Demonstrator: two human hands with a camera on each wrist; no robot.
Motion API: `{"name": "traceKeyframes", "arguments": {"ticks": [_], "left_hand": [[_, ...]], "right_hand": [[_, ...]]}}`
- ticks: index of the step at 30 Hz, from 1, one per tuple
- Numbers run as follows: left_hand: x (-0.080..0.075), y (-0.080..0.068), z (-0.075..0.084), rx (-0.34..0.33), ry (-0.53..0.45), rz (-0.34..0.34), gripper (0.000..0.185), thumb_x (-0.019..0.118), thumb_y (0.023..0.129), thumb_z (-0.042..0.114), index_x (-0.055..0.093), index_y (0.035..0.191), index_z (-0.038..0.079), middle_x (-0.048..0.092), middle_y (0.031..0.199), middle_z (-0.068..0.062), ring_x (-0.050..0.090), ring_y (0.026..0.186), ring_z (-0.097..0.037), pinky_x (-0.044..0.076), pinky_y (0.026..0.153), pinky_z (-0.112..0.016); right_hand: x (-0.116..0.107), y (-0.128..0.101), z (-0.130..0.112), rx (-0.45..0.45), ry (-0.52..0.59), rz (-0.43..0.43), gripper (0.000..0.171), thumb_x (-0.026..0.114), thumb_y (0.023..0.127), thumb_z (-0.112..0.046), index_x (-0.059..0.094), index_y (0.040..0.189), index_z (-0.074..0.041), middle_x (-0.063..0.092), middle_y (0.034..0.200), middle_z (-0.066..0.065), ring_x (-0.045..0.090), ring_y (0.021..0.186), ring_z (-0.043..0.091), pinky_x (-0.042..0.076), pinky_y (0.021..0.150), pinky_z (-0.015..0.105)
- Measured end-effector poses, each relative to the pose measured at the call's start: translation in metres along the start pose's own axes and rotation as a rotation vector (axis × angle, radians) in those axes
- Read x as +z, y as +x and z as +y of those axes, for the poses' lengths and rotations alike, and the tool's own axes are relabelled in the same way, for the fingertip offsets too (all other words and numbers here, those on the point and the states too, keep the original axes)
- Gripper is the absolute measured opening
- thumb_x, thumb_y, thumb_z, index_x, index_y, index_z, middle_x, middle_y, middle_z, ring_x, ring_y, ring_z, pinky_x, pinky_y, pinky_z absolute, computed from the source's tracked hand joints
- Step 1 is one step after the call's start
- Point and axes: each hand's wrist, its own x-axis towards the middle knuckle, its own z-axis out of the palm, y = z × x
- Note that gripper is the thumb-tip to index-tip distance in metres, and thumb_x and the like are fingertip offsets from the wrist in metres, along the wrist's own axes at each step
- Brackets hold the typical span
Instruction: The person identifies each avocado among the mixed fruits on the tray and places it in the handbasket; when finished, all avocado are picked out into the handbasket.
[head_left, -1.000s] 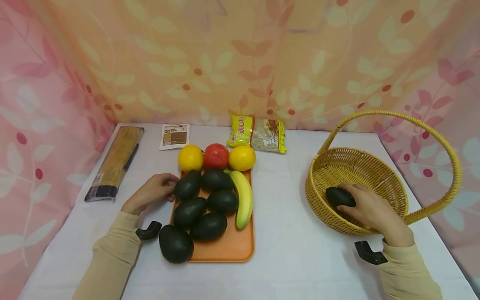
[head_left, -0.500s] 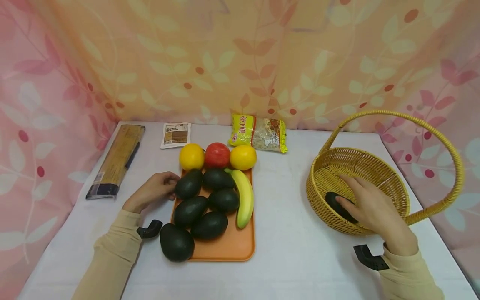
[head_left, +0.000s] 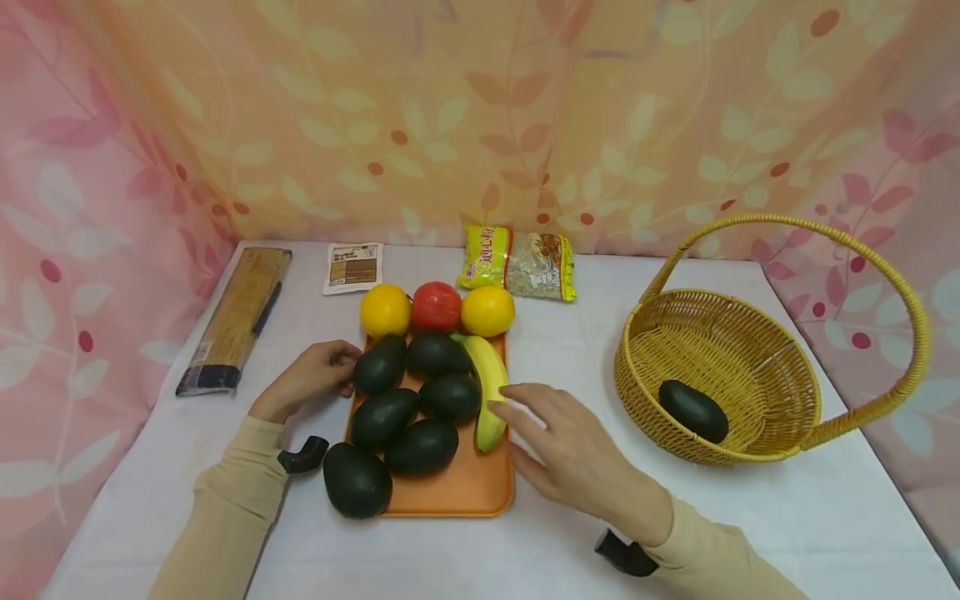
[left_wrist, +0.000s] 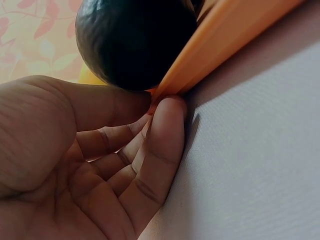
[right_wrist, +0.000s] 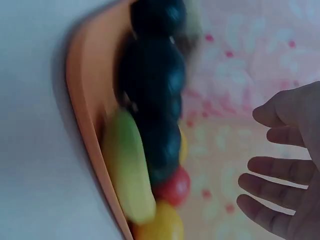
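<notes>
An orange tray [head_left: 465,487] bears several dark avocados [head_left: 381,364] and a yellow banana [head_left: 490,375]. My left hand [head_left: 310,381] pinches the tray's left rim between thumb and finger, as the left wrist view shows, close beside one avocado [left_wrist: 132,40]. Over the tray's right edge, by the banana, my right hand [head_left: 581,454] hangs with fingers spread and nothing held; in the right wrist view they stand apart from the fruit. A lone avocado [head_left: 693,411] lies in the wicker basket [head_left: 667,350] on the right.
At the tray's far end sit two yellow fruits [head_left: 385,311] and a red fruit [head_left: 436,307]. Behind them lie a yellow food bag [head_left: 517,262] and a small white packet [head_left: 355,268]. A long noodle pack [head_left: 236,321] is at left. The basket's tall handle [head_left: 896,292] arches up.
My right hand let go of the avocado in the basket and moved left, out of it, to the tray's right side. The left hand keeps its place at the tray's rim.
</notes>
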Motion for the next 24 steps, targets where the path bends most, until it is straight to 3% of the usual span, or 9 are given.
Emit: {"name": "traceKeyframes", "arguments": {"ticks": [5,11,17,24], "left_hand": [[-0.001,-0.001,0.001,-0.001,0.01,0.0,0.032,0.05,0.091,0.014,0.051,0.117,-0.005,0.06,0.085,-0.013,0.058,0.07,-0.021,0.05,0.067,-0.03],[0.0,-0.001,0.001,0.011,0.009,0.0,0.031,0.052,0.091,0.015,0.051,0.116,-0.004,0.06,0.082,-0.012,0.058,0.069,-0.021,0.05,0.067,-0.03],[0.001,0.0,0.001,0.01,-0.008,-0.003,0.035,0.055,0.091,0.018,0.051,0.116,-0.005,0.062,0.08,-0.012,0.059,0.068,-0.021,0.051,0.066,-0.03],[0.0,-0.001,0.0,0.008,-0.006,0.002,0.03,0.051,0.09,0.011,0.051,0.116,-0.005,0.06,0.088,-0.014,0.058,0.07,-0.021,0.051,0.065,-0.03]], "right_hand": [[0.041,0.02,-0.025,-0.132,-0.048,-0.081,0.051,0.072,0.076,-0.026,0.054,0.122,-0.015,0.049,0.128,0.01,0.046,0.119,0.026,0.044,0.092,0.038],[0.072,0.028,-0.043,-0.199,-0.131,-0.158,0.048,0.066,0.082,-0.032,0.052,0.126,-0.02,0.046,0.133,0.011,0.041,0.125,0.029,0.039,0.097,0.04],[0.081,0.028,-0.048,-0.205,-0.22,-0.262,0.051,0.064,0.083,-0.039,0.048,0.13,-0.025,0.039,0.14,0.012,0.033,0.13,0.032,0.037,0.097,0.043],[0.083,0.03,-0.047,-0.202,-0.216,-0.233,0.033,0.063,0.087,-0.026,0.05,0.117,-0.024,0.048,0.127,0.008,0.043,0.119,0.029,0.04,0.094,0.039]]}}
